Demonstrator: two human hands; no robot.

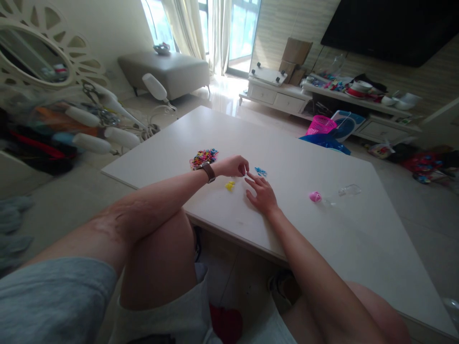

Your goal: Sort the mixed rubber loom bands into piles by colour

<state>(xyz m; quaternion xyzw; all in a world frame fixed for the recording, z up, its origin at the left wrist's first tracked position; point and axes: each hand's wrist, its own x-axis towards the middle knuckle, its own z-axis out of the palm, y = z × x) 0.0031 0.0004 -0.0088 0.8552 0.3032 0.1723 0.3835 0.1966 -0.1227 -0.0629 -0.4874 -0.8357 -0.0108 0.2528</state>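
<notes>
My left hand [236,166], with a brown watch strap on its wrist, is closed in a pinch above the white table [330,239]. A tiny pale thing shows at its fingertips, too small to name. Close beside it, my right hand [264,193] has its fingers apart, the index fingertip near the left hand's pinch. Small blue pieces [261,171] lie just beyond the right fingers. Yellow pieces [230,185] rest on the near side of my left hand. Behind the left wrist is a pile of small multicoloured pieces [205,156], partly hidden by the arm.
On the table's right are a pink object [315,197] and a clear bottle-like container [349,190]. My knees are under the near edge. Beyond the table stand a pink basket [321,125], a low cabinet [267,95], an ottoman [168,71] and, left, white lamp shades [91,143].
</notes>
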